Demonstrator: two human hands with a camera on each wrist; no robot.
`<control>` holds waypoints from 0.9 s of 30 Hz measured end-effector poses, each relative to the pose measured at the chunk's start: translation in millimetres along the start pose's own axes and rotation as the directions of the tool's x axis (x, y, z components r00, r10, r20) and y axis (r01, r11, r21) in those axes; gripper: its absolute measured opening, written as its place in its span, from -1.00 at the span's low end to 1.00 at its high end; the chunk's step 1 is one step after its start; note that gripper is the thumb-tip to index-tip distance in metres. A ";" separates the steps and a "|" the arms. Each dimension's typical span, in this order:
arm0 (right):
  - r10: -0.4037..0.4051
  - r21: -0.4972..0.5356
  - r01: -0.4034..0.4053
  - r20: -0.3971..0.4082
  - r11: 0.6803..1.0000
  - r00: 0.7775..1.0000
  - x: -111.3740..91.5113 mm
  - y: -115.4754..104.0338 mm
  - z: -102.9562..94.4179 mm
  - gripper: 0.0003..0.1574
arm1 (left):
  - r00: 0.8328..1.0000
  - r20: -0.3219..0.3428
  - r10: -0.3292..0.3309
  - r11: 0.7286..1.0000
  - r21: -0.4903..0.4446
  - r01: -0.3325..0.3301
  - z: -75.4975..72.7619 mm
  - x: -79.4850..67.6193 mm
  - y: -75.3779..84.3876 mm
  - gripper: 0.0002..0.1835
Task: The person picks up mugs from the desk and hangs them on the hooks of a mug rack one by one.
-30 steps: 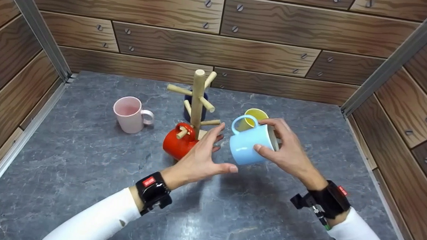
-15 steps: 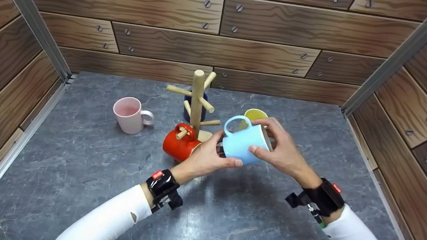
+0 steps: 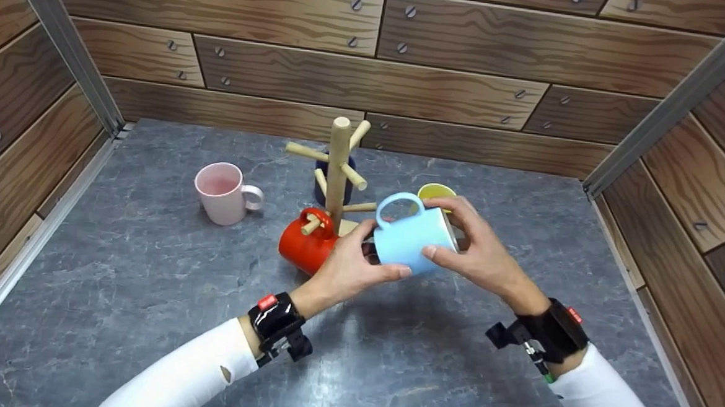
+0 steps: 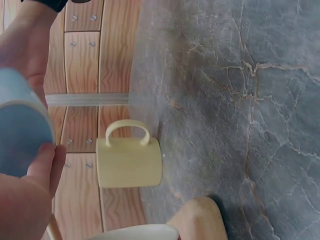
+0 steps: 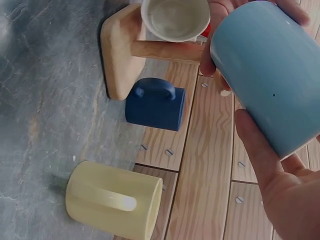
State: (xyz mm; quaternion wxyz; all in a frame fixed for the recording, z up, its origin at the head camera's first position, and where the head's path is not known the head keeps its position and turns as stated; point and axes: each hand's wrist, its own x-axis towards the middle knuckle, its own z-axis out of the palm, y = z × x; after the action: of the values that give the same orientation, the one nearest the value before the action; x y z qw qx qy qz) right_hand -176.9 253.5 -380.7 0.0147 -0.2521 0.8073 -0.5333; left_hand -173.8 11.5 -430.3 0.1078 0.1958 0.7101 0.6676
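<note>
A light blue mug (image 3: pixel 413 243) lies on its side in the air between both hands, its handle loop upward and its white-edged end toward the right. My right hand (image 3: pixel 481 253) grips that right end, thumb across the front. At the other end my left hand (image 3: pixel 350 262) holds the mug between thumb and fingers; part of those fingers is hidden behind it. Just left stands a wooden mug tree (image 3: pixel 338 165) with several pegs. A red mug (image 3: pixel 304 247) hangs by its handle from a low front peg, partly covered by my left hand.
Behind the right hand is a yellow mug (image 5: pixel 115 200), upright on the grey tabletop (image 3: pixel 116 277). A navy mug (image 5: pixel 155 107) stands behind the tree. Off to the left sits a pink mug (image 3: pixel 226 205). Wood-patterned walls (image 3: pixel 282 69) enclose the back and sides.
My left hand has moved right and taken hold of the light blue mug's left end. The right hand has brought the mug slightly left.
</note>
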 end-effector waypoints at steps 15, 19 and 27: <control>-0.136 -0.042 0.137 0.012 0.990 0.991 9.2 -14.0 0.3 -0.04 | 0.968 -0.199 0.155 0.985 0.112 -0.134 -0.8 -13.0 12.2 -0.02; -0.149 -0.040 0.149 0.006 0.988 0.989 16.0 -18.5 2.2 -0.04 | 0.954 -0.230 0.192 0.978 0.121 -0.168 -5.1 -13.1 14.4 -0.06; -0.155 -0.009 0.155 0.009 0.988 0.988 29.1 -20.0 8.7 -0.06 | 0.936 -0.282 0.211 0.973 0.154 -0.174 -13.2 -12.3 15.3 -0.07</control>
State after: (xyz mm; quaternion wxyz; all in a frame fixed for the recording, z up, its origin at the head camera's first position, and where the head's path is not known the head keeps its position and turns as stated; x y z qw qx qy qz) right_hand -191.9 227.6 -359.9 -0.0247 -0.3166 0.7879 -0.5276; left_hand -166.2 -5.2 -415.4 -0.0783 0.1687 0.7364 0.6504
